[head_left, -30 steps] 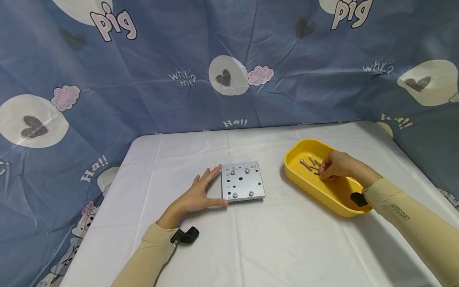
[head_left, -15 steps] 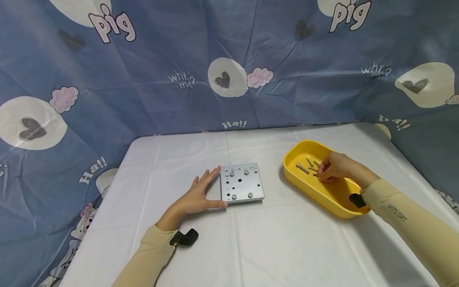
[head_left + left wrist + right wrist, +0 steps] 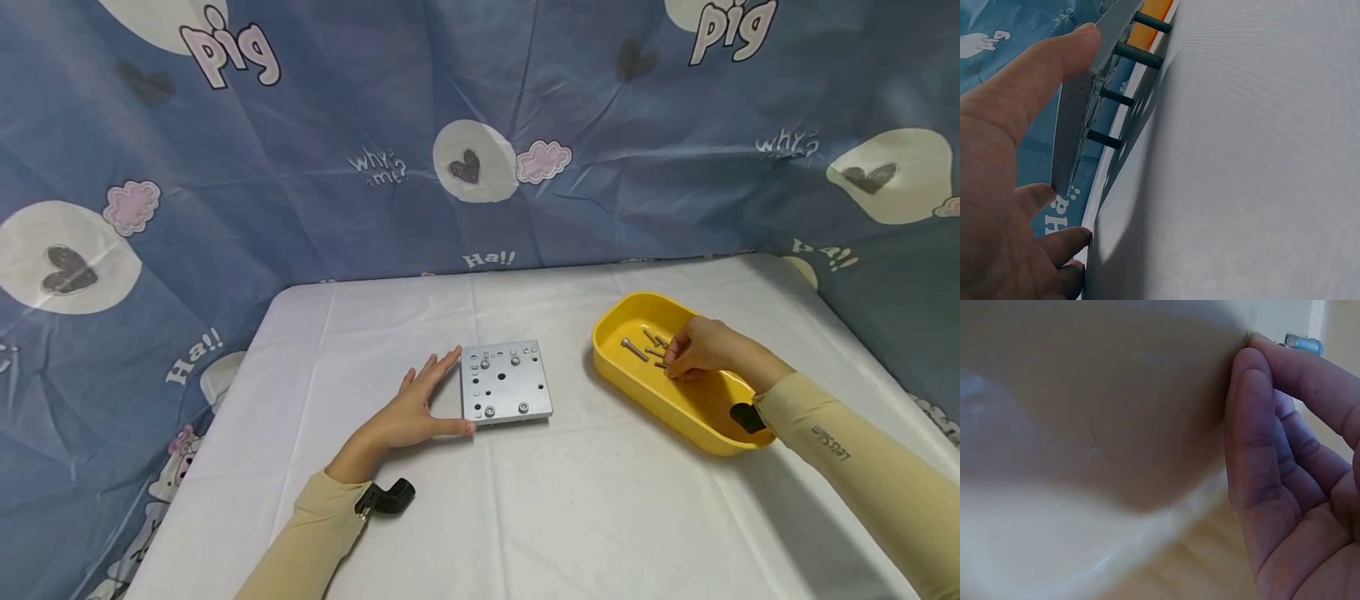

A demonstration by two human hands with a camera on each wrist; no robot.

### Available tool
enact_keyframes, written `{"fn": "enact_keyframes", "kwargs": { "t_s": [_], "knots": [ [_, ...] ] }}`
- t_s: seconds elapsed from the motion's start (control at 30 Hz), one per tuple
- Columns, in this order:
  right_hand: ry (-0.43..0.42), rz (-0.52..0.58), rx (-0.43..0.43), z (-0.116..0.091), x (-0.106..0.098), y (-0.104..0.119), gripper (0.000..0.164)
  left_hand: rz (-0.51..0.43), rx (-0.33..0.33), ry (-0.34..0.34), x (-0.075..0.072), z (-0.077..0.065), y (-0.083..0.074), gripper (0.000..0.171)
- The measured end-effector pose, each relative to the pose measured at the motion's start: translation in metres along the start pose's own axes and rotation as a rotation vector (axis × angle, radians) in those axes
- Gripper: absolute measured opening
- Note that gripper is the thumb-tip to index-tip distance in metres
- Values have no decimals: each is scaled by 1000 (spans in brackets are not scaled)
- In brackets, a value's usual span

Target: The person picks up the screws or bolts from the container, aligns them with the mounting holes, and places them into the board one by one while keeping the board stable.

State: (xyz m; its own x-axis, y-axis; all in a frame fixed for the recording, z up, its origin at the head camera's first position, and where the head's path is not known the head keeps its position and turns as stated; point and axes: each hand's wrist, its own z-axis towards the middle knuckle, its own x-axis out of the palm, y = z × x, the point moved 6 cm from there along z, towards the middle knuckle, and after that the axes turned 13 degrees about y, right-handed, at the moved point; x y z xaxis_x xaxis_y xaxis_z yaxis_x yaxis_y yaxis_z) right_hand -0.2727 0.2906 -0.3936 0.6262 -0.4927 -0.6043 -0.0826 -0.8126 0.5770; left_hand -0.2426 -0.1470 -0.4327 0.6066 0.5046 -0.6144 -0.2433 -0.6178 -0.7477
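Observation:
A square silver metal plate [image 3: 517, 385] with drilled holes and several socket-head screws lies left of the table's middle. Spread along its left edge, my left hand [image 3: 408, 412] touches one corner with the thumb and another with the index finger. Threaded screw shanks [image 3: 1139, 55] stick out under the plate in the left wrist view. My right hand [image 3: 701, 348] reaches into a yellow tray [image 3: 648, 402], thumb and index finger pinched at a small screw [image 3: 660, 365] mostly hidden by the fingertips. Beside them, another screw [image 3: 1305, 345] shows in the right wrist view.
A longer bolt [image 3: 634, 350] and several smaller screws [image 3: 651, 337] lie loose in the tray's far half. White cloth [image 3: 585, 500] covers the table. A blue printed curtain [image 3: 337, 217] hangs behind and along the sides.
The longer bolt and small screws in the tray have shifted slightly beside my right fingertips. Both hands and the plate stay about where they were.

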Motion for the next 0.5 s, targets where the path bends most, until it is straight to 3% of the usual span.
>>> {"fn": "enact_keyframes", "kwargs": {
  "t_s": [0.5],
  "knots": [
    [25, -47, -3, 0, -1, 1, 15, -3, 4, -7, 1, -1, -1, 124]
  ]
}}
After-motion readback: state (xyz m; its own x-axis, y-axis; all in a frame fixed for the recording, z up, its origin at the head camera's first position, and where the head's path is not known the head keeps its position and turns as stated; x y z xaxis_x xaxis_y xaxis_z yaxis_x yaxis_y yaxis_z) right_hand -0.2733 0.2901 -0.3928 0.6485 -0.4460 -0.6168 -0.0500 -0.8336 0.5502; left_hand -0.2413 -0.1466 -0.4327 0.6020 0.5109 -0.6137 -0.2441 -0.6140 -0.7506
